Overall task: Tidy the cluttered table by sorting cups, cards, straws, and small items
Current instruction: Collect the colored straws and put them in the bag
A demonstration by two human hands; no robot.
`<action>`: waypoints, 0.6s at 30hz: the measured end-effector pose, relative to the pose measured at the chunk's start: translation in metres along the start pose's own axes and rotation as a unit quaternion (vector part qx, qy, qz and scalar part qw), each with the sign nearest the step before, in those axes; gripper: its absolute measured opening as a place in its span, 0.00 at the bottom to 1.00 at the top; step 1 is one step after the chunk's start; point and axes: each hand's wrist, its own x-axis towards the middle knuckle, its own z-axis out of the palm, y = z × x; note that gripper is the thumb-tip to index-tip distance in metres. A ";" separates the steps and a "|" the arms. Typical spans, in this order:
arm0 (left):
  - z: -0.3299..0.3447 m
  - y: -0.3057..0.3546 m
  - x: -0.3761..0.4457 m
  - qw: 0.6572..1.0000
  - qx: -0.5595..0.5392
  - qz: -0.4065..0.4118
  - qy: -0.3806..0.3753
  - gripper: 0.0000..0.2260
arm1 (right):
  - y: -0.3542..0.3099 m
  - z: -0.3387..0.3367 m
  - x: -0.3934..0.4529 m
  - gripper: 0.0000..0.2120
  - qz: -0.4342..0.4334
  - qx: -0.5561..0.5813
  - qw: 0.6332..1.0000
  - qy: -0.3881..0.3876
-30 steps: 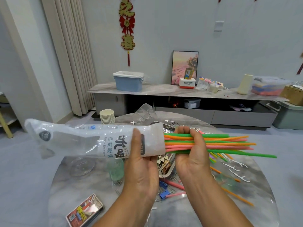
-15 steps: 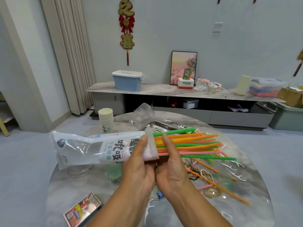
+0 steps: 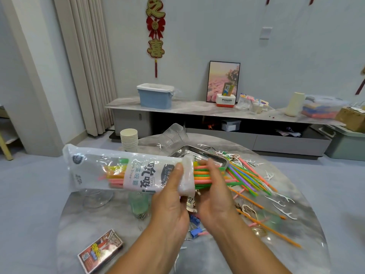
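We're mid straw step: left hand [image 3: 169,202] grips the straw bag [image 3: 126,171] above the table [image 3: 83,220], right hand [image 3: 214,194] clasps the straw bundle [image 3: 207,176] half inside; loose straws [image 3: 254,181], floss picks [image 3: 284,211], card box [image 3: 100,251], paper cups [image 3: 129,139] unsorted.

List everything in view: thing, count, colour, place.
straw bag: 1, clear and white, held above the table
bundle of straws: 1, mixed colours, partly in the bag
loose straws: several, mixed colours, table right
paper cups: 1 stack, cream, table far left
metal tray: 1, silver, behind the bag
card box: 1, red print, table near left
table: 1, grey marble
left hand: holds the bag's mouth
right hand: grips the bundle
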 end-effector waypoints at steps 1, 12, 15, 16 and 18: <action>0.000 -0.003 -0.001 1.000 -0.007 -0.010 -0.006 0.18 | 0.007 0.004 -0.005 0.12 0.026 -0.018 0.999 -0.006; 0.001 0.000 -0.003 0.999 0.021 -0.017 0.025 0.13 | 0.001 -0.001 -0.002 0.17 -0.215 -0.230 0.946 0.076; -0.006 -0.011 -0.005 0.993 0.113 -0.021 -0.033 0.28 | 0.023 -0.002 -0.004 0.35 -0.109 -0.300 0.947 -0.035; -0.006 -0.012 -0.007 0.990 0.131 -0.022 -0.039 0.36 | 0.025 -0.001 -0.007 0.40 -0.093 -0.313 0.944 -0.057; -0.006 -0.013 -0.006 0.992 0.108 -0.036 -0.057 0.40 | 0.021 -0.001 -0.010 0.37 -0.102 -0.341 0.932 -0.067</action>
